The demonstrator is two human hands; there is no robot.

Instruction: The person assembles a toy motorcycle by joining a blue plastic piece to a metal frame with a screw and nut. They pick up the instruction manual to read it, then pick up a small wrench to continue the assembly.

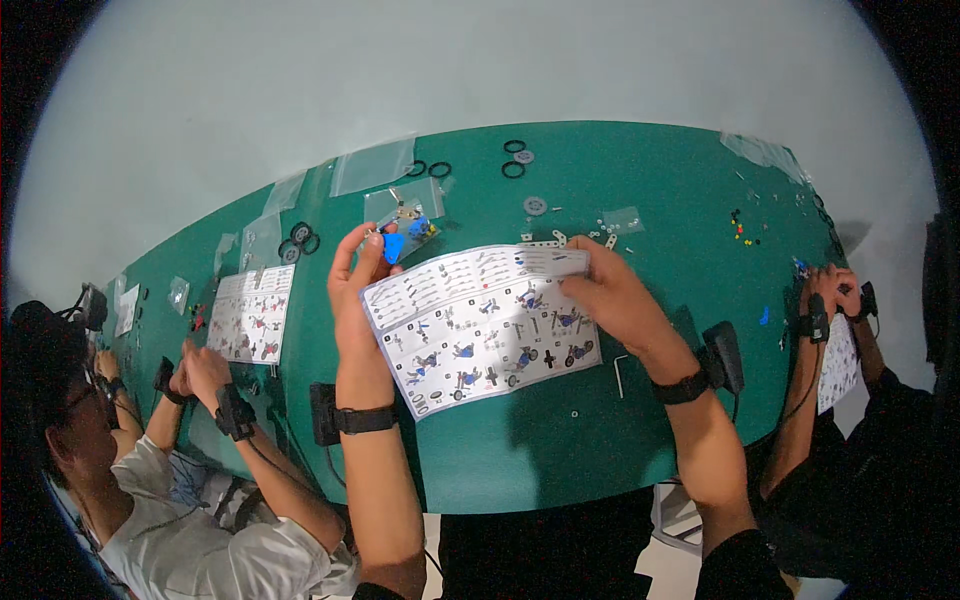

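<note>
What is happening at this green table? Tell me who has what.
A person holds a folded instruction sheet above the green table with both hands. The left hand grips its left edge and also pinches a small blue part; the right hand grips its upper right edge. Clear plastic bags, black rubber rings, grey wheels and small coloured pieces lie scattered beyond. A person on each side works at the same table; the one on the left has a second instruction sheet lying flat.
</note>
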